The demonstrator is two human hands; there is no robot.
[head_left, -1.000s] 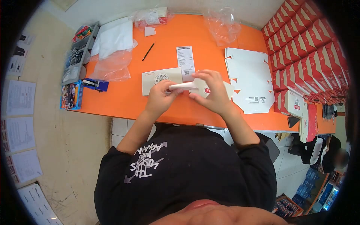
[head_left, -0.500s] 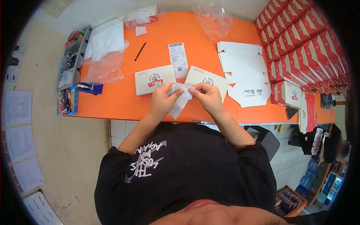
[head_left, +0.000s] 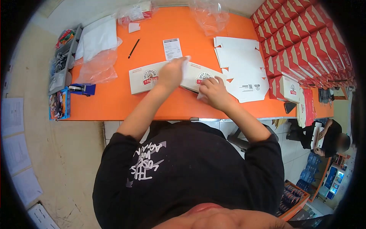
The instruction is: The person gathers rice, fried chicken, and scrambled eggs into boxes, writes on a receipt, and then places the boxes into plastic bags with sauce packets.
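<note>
My left hand (head_left: 170, 75) is closed on a white paper slip (head_left: 185, 65) that stands up past its fingertips, above the inner edge of the left carton. My right hand (head_left: 214, 92), fingers curled, is over the front of the right carton. A white piece of paper (head_left: 201, 97) pokes out beneath its fingers. The left cream carton (head_left: 139, 80) has a red and black chicken logo, and the right carton (head_left: 193, 72) matches it, partly covered by my right hand. Behind them a printed receipt (head_left: 172, 48) lies flat, its lower end hidden by my left hand.
Flat white carton blanks (head_left: 242, 65) lie on the orange table (head_left: 114, 103). Red and cream boxes (head_left: 301, 49) are stacked at right. A black pen (head_left: 134, 48), a blue tape dispenser (head_left: 84, 89), plastic bags (head_left: 100, 66) and a grey organiser (head_left: 66, 61) are at left. A person (head_left: 328, 135) is at far right.
The hands, together on one folded slip before, have parted. My left hand moved up toward the receipt with paper; my right hand came down over the right carton. The view has shifted slightly.
</note>
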